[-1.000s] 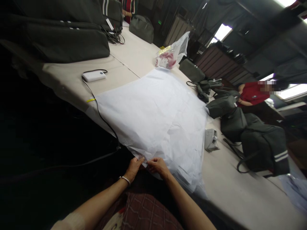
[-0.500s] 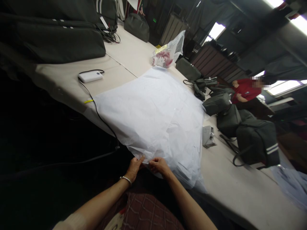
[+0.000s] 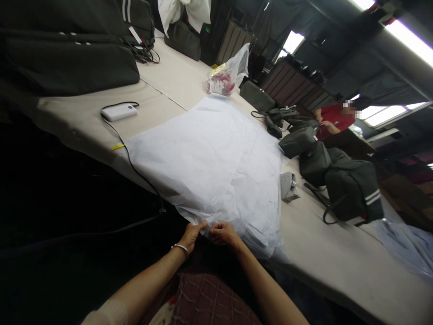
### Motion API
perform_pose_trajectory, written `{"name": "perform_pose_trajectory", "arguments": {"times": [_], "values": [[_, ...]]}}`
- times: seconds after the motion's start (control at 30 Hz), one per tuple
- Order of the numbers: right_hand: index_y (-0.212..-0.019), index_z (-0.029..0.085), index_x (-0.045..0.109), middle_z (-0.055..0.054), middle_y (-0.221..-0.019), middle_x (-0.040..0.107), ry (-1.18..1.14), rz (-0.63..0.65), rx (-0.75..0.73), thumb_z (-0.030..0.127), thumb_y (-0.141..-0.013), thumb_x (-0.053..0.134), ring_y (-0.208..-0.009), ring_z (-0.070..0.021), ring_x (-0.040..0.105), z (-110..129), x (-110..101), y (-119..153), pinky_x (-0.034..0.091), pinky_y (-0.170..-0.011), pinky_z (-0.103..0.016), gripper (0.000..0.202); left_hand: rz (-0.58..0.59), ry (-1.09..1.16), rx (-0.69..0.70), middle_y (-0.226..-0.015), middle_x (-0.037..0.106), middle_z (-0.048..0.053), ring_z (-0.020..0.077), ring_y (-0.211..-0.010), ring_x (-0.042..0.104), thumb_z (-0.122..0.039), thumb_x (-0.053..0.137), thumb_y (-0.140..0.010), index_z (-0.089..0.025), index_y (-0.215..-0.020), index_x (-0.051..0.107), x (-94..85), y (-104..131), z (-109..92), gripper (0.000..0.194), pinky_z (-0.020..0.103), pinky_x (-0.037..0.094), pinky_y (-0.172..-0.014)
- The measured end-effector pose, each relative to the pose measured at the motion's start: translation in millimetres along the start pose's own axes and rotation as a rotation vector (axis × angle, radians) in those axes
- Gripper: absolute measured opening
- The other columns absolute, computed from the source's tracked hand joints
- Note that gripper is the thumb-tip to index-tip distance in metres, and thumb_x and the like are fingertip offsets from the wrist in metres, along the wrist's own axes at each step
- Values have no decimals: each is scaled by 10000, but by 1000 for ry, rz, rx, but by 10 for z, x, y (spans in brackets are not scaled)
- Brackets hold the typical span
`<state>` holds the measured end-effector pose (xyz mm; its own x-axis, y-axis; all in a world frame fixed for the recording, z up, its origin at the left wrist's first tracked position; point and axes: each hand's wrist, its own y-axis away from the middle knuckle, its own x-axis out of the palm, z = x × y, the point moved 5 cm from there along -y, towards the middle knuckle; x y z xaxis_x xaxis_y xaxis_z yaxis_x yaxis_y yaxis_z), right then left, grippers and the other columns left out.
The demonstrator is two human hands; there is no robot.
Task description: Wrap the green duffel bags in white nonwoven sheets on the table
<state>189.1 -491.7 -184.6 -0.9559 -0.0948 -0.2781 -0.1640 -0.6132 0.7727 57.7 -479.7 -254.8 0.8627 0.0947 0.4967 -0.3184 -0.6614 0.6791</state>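
1. To your left on the beige table (image 3: 162,72), you have a white, rounded, oblong device (image 3: 121,112) with a thin black cable (image 3: 128,157).
2. Beyond it, you see a long dark-green bag (image 3: 74,65).
3. Ahead of you sits a clear plastic bag (image 3: 226,80) with red contents.
4. Right of you, a dark-green bag (image 3: 352,187) shows 2 white stripes.

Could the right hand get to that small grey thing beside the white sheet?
Probably yes, perhaps with a stretch: only the creased white sheet lies between the right hand and the small grey thing, and nothing stands up in the way.
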Motion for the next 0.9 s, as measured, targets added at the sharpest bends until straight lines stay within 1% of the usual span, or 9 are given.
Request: {"name": "perform_pose_trajectory", "arguments": {"times": [0.17,0.27,0.33,0.43,0.53,0.6,0.73,0.8,0.9], "values": [[-717,133,626,4,-574,642,-5,-25,2,173,-756,638,-477,-83,575,-42,-46,24,410,-430,-156,57,-31,16,-7,-620,662,12,147,-568,579,-411,865,-512,-128,-735,681,4,13,22,404,256,430,-549],[-724,144,602,25,-536,614,16,-83,11,153,-742,636,-470,-91,586,-79,-43,-13,421,-422,-156,40,-24,33,-12,-654,682,26,158,-590,596,-411,872,-496,-125,-748,687,29,17,37,423,266,451,-568],[-749,162,574,41,-530,607,37,-125,13,169,-731,656,-464,-103,600,-106,-26,-46,422,-408,-159,85,-18,44,-14,-684,697,39,164,-605,607,-413,877,-488,-121,-758,691,39,17,45,438,275,470,-585],[-859,187,544,54,-526,614,92,-158,17,215,-714,689,-422,-133,597,-146,-5,-81,396,-370,-179,207,-28,55,-22,-705,711,51,176,-631,625,-421,884,-474,-118,-766,694,27,18,58,462,284,493,-604],[-940,204,529,62,-529,613,176,-199,-6,233,-697,710,-416,-152,595,-173,-60,-76,375,-383,-201,304,-49,53,-33,-724,722,60,186,-651,643,-417,892,-467,-118,-787,698,-3,15,69,479,286,504,-615],[-894,215,548,65,-526,601,241,-245,-35,240,-682,731,-434,-150,595,-183,-146,-41,386,-437,-217,281,-59,45,-35,-732,725,61,189,-656,651,-419,891,-472,-124,-788,695,-24,11,69,474,284,504,-617],[-673,219,548,56,-489,563,325,-328,-71,222,-650,759,-496,-143,601,-204,-295,77,400,-532,-232,212,-49,16,-30,-759,733,52,204,-693,673,-461,871,-491,-144,-818,696,-53,18,39,487,286,510,-633],[-649,220,549,49,-503,576,310,-343,-94,235,-674,738,-487,-133,590,-198,-294,118,393,-514,-224,192,-23,-7,-29,-786,741,57,218,-723,685,-483,865,-491,-149,-857,703,-54,26,10,522,296,521,-654],[-689,218,576,47,-512,601,248,-324,-136,248,-711,691,-408,-120,549,-153,-225,116,367,-436,-213,121,32,-46,-21,-810,748,68,247,-791,700,-510,873,-458,-152,-895,709,-50,29,-54,587,318,540,-707]]}}
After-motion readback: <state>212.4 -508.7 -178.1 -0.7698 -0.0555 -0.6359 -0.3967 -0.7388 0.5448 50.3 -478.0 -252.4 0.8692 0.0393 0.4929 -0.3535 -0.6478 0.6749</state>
